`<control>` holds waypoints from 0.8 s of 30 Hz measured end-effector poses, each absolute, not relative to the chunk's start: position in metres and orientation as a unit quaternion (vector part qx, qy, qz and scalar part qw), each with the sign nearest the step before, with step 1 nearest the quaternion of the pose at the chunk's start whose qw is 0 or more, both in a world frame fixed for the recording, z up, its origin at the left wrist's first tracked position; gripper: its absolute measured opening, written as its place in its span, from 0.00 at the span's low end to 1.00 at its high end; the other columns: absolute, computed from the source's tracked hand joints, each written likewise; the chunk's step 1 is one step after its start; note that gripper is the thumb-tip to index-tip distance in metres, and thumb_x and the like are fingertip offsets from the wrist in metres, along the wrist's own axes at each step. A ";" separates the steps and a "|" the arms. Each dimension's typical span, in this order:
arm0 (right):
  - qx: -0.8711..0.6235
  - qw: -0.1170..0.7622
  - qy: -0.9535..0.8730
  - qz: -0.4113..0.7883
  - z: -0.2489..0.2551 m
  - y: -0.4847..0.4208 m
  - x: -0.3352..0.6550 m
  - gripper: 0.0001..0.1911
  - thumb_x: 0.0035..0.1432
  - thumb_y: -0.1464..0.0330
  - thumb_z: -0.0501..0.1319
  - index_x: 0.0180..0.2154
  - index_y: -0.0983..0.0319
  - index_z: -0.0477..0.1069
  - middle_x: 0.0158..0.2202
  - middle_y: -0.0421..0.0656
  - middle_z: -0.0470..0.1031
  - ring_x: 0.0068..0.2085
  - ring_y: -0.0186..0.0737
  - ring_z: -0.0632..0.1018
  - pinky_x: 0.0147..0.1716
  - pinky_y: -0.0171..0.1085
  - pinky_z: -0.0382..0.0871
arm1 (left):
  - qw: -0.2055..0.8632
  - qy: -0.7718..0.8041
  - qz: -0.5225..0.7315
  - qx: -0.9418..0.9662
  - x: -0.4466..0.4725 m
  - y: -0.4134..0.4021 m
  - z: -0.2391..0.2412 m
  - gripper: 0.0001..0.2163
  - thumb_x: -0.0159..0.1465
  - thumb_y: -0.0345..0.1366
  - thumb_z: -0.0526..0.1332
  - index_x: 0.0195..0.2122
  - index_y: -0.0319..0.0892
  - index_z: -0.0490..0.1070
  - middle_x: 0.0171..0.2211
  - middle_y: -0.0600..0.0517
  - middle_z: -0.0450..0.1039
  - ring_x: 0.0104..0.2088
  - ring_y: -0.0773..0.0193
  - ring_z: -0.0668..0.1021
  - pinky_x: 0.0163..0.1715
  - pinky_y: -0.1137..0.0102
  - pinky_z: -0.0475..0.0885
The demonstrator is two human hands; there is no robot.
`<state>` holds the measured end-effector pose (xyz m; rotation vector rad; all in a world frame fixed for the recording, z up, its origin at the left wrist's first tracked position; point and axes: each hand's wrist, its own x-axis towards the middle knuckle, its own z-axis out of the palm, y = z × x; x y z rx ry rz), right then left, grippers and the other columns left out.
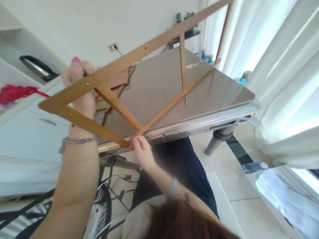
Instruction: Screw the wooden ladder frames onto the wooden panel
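We see one wooden frame [149, 53] slanting across the frame's centre, above one table [161, 86]. Our left hand [81, 86] wraps its upper-left bar; our right hand [142, 151] pinches its lower corner.

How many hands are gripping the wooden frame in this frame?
2. The left hand grips the wooden frame at its upper bar near a screw; the right hand pinches the lower joint at the table edge. No other hands are visible.
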<state>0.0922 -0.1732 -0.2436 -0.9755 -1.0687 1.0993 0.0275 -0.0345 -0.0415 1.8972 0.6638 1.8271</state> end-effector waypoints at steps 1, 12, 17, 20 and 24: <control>-0.427 0.607 -0.475 0.473 -0.244 -0.174 0.095 0.18 0.68 0.62 0.49 0.26 0.57 0.64 0.31 0.40 0.70 0.39 0.38 0.75 0.41 0.36 0.69 | 0.198 0.222 0.653 0.696 0.026 -0.032 -0.044 0.21 0.71 0.32 0.51 0.18 0.41 0.55 0.19 0.57 0.58 0.25 0.74 0.62 0.31 0.69 0.61; -0.503 0.569 -0.555 0.340 -0.237 -0.189 0.145 0.16 0.68 0.65 0.50 0.28 0.59 0.67 0.38 0.44 0.73 0.39 0.37 0.74 0.39 0.35 0.67 | 0.098 0.192 0.630 0.746 0.035 -0.033 -0.049 0.28 0.71 0.50 0.47 0.15 0.43 0.58 0.17 0.53 0.60 0.25 0.68 0.65 0.34 0.63 0.60; -0.524 0.524 -0.601 0.297 -0.241 -0.186 0.154 0.15 0.70 0.67 0.49 0.35 0.59 0.70 0.33 0.41 0.72 0.36 0.36 0.73 0.38 0.34 0.65 | 0.083 0.183 0.655 0.728 0.043 -0.037 -0.049 0.27 0.72 0.46 0.46 0.15 0.41 0.55 0.17 0.53 0.61 0.24 0.70 0.65 0.36 0.63 0.61; -0.515 0.508 -0.623 0.298 -0.238 -0.185 0.153 0.14 0.70 0.68 0.49 0.36 0.59 0.71 0.34 0.41 0.73 0.36 0.35 0.74 0.37 0.33 0.66 | 0.078 0.182 0.661 0.724 0.046 -0.041 -0.050 0.27 0.73 0.44 0.45 0.16 0.42 0.56 0.17 0.53 0.61 0.23 0.69 0.63 0.35 0.62 0.60; -0.517 0.497 -0.644 0.266 -0.236 -0.186 0.154 0.12 0.69 0.71 0.50 0.36 0.60 0.71 0.33 0.41 0.73 0.35 0.35 0.74 0.36 0.32 0.66 | 0.058 0.194 0.658 0.725 0.047 -0.048 -0.049 0.25 0.72 0.44 0.45 0.16 0.45 0.57 0.17 0.52 0.61 0.23 0.64 0.63 0.32 0.60 0.59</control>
